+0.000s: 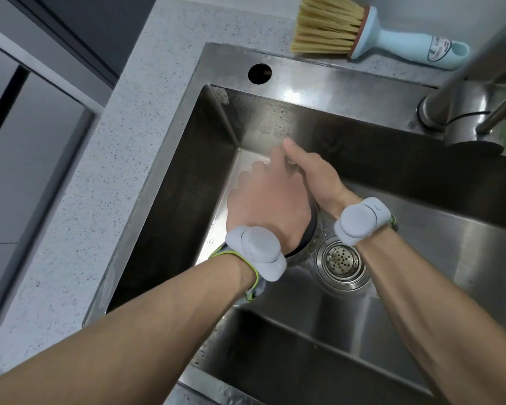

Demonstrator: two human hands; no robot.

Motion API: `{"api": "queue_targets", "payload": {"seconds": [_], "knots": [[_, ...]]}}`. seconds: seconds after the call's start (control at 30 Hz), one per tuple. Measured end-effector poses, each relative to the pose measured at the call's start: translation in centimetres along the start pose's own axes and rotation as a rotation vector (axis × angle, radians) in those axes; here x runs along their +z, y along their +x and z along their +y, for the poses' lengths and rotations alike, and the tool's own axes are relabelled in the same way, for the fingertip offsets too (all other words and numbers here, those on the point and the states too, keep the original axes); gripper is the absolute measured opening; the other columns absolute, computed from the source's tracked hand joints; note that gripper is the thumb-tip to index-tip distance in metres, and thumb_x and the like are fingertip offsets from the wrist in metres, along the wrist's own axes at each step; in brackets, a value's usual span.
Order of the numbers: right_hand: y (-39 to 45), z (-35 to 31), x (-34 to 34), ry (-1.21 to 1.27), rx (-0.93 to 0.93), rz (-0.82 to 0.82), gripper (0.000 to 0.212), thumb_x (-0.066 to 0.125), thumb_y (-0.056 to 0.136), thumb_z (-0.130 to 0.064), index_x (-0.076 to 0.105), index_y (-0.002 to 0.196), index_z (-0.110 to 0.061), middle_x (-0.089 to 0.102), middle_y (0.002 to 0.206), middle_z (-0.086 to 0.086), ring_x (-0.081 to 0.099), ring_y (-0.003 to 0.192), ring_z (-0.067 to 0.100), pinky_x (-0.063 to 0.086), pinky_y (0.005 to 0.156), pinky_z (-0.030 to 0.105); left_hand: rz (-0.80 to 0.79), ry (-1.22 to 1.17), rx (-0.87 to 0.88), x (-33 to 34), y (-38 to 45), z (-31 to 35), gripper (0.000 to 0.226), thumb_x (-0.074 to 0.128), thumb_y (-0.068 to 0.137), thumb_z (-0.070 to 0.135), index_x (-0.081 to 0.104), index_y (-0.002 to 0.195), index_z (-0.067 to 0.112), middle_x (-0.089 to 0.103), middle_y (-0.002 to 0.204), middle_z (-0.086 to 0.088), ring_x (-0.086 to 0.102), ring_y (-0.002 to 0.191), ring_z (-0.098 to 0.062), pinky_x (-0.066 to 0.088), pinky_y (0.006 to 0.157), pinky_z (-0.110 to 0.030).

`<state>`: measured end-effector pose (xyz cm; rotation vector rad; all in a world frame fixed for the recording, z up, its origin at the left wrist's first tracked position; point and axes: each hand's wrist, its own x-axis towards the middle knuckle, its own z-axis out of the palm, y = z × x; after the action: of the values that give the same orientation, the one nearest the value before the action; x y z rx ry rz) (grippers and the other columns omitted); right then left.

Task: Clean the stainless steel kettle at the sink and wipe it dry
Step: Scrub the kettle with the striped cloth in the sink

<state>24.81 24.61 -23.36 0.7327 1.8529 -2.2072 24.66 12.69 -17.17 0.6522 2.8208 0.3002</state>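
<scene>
The kettle sits low in the sink, just left of the drain strainer and almost wholly hidden beneath both hands; only a dark curved edge and a sliver of polished steel show. The left hand lies on top of it, fingers draped forward and curled over the body. The right hand comes in from the strainer side, thumb extended, fingers wrapped round the far part; what exactly it grasps I cannot tell. The kettle's long axis cannot be judged. Beyond the strainer lies a brush with straw bristles and a pale blue handle, on the speckled counter.
</scene>
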Motion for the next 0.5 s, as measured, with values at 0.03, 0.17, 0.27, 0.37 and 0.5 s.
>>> {"api": "queue_targets", "payload": {"seconds": [0.03, 0.17, 0.27, 0.37, 0.5], "knots": [[-0.3, 0.1, -0.1, 0.008, 0.010, -0.033, 0.049, 0.054, 0.084, -0.068, 0.075, 0.068, -0.027, 0.069, 0.073, -0.011, 0.061, 0.086, 0.013, 0.046, 0.095, 0.043, 0.003, 0.002, -0.001, 0.0, 0.0, 0.0, 0.056, 0.024, 0.102, 0.046, 0.027, 0.153, 0.024, 0.057, 0.125, -0.005, 0.054, 0.106, -0.029, 0.041, 0.080, -0.043], [0.0, -0.2, 0.1, -0.163, -0.045, 0.198, 0.057, 0.050, 0.092, -0.059, 0.069, 0.072, -0.009, 0.062, 0.065, -0.010, 0.055, 0.066, 0.004, 0.046, 0.075, 0.034, -0.003, 0.010, 0.003, 0.1, 0.0, -0.1, 0.055, 0.025, 0.102, 0.045, 0.027, 0.152, 0.023, 0.056, 0.128, -0.004, 0.053, 0.107, -0.030, 0.040, 0.079, -0.042], [0.7, -0.9, 0.5, -0.144, -0.084, 0.344, 0.053, 0.051, 0.095, -0.043, 0.053, 0.047, -0.018, 0.051, 0.050, -0.013, 0.045, 0.052, 0.005, 0.039, 0.061, 0.031, -0.001, 0.005, 0.013, 0.1, -0.1, -0.1, 0.055, 0.024, 0.102, 0.045, 0.025, 0.153, 0.027, 0.056, 0.125, -0.004, 0.052, 0.104, -0.029, 0.038, 0.078, -0.041], [0.8, -0.6, 0.3, -0.091, -0.062, 0.292, 0.052, 0.051, 0.089, -0.053, 0.056, 0.046, -0.023, 0.053, 0.051, -0.014, 0.049, 0.059, 0.007, 0.042, 0.069, 0.035, -0.008, -0.003, 0.012, 0.2, 0.0, -0.1, 0.056, 0.023, 0.101, 0.046, 0.025, 0.154, 0.027, 0.056, 0.126, -0.003, 0.051, 0.105, -0.029, 0.033, 0.077, -0.040], [-0.3, 0.2, -0.2, -0.047, -0.019, -0.012, 0.050, 0.052, 0.089, -0.066, 0.072, 0.062, -0.029, 0.065, 0.064, -0.016, 0.058, 0.073, 0.007, 0.045, 0.083, 0.034, 0.003, 0.012, 0.001, 0.2, 0.0, 0.1, 0.054, 0.025, 0.102, 0.045, 0.029, 0.152, 0.023, 0.056, 0.124, -0.004, 0.053, 0.106, -0.029, 0.035, 0.076, -0.040]]}}
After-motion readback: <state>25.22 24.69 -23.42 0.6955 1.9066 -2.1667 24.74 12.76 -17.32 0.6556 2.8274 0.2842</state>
